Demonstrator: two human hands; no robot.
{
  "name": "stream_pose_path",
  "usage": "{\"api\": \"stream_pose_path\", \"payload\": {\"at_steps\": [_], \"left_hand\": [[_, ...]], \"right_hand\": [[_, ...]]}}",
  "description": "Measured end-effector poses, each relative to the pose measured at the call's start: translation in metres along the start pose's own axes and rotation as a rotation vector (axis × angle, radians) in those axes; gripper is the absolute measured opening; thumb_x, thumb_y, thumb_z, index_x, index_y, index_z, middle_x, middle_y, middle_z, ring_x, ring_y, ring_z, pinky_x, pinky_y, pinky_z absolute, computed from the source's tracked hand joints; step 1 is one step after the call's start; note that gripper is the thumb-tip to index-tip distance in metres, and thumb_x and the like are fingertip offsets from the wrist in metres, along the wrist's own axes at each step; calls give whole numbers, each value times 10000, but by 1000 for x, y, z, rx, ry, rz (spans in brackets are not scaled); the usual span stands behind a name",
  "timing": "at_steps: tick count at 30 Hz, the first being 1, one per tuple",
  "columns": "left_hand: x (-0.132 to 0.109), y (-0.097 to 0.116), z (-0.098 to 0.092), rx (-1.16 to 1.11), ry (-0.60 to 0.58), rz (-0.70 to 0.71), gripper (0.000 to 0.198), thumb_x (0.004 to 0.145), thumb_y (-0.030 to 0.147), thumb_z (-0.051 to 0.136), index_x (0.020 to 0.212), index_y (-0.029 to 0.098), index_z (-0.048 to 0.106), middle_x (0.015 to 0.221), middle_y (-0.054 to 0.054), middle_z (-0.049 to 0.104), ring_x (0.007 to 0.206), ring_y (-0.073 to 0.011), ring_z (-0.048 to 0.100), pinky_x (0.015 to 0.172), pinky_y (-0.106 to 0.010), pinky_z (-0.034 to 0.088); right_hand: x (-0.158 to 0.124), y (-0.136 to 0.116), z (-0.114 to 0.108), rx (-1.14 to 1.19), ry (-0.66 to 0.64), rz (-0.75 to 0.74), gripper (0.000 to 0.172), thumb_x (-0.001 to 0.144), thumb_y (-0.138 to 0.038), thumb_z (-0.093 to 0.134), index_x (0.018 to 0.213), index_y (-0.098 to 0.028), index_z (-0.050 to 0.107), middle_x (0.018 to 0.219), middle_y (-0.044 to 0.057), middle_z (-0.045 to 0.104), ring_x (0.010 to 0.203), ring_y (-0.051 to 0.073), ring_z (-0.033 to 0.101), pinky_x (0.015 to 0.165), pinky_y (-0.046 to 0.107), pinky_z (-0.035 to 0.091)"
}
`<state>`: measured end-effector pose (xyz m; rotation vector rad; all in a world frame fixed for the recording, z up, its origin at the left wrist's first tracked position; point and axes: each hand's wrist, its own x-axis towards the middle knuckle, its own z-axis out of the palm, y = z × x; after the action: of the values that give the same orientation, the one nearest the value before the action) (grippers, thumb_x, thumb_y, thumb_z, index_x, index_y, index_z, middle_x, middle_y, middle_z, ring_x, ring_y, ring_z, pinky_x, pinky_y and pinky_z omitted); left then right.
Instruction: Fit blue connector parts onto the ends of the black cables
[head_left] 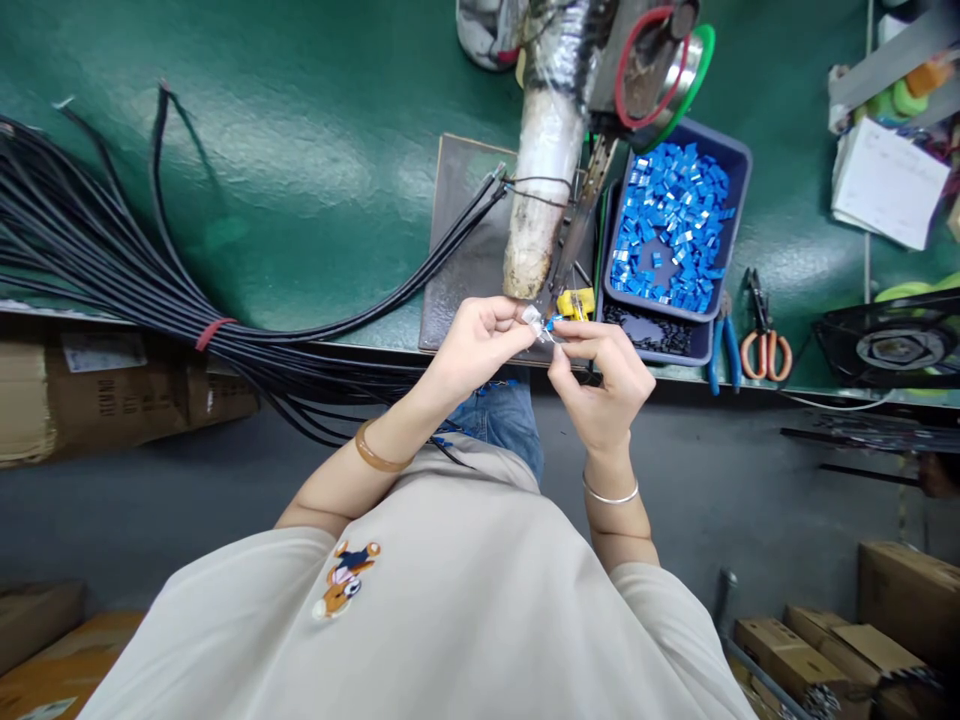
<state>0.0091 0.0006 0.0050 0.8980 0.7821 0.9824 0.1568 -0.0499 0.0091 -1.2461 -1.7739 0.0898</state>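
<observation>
The left hand (pixel 484 345) pinches a small white piece (pixel 532 315), and the right hand (pixel 606 378) closes its fingertips on a small blue piece (pixel 553 323) beside it, both left of the grey bin (pixel 732 228). A yellow piece (pixel 576 303) sits just left of that bin, orange-handled pliers (pixel 763 335) to its right.

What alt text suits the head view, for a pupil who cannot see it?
A person's left hand pinches a small whitish piece, and the right hand is at a small blue piece beside it, near the front edge of a green workbench. Black cables lie bundled at left; a tray of blue parts stands at right.
</observation>
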Motion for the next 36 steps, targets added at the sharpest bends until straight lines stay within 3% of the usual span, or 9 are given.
{"api": "stream_pose_path", "payload": {"at_steps": [8,15,24,36], "left_hand": [[1,-1,-3,82,-25,-33,130,665,179,698,599,126,600,524,60,448,482,-36,325,486,-207,243],[-5,-2,-4,146,-81,-78,137,697,207,683,614,134,601,497,54,414,465,-39,291,467,-218,181],[-1,-2,-2,69,-38,17,156,704,195,678,610,137,568,529,60,434,480,-35,325,466,-206,230],[2,0,0,-7,-44,-4,102,683,172,674,638,130,593,508,77,423,457,-23,303,449,-186,240]], "right_hand": [[-3,1,0,-59,-38,-38,179,814,-77,622,797,-239,549,931,23,758,838,162,730,737,307,583],[-4,2,-4,-88,-1,-43,165,830,-87,643,859,-244,599,910,8,760,840,156,737,733,292,589],[-6,-2,0,-70,-21,-1,160,828,-69,638,868,-221,612,1051,51,776,951,169,757,824,280,607],[-2,-3,0,1,-35,81,142,835,-81,630,829,-221,608,1125,56,761,915,169,764,845,308,632]]}}
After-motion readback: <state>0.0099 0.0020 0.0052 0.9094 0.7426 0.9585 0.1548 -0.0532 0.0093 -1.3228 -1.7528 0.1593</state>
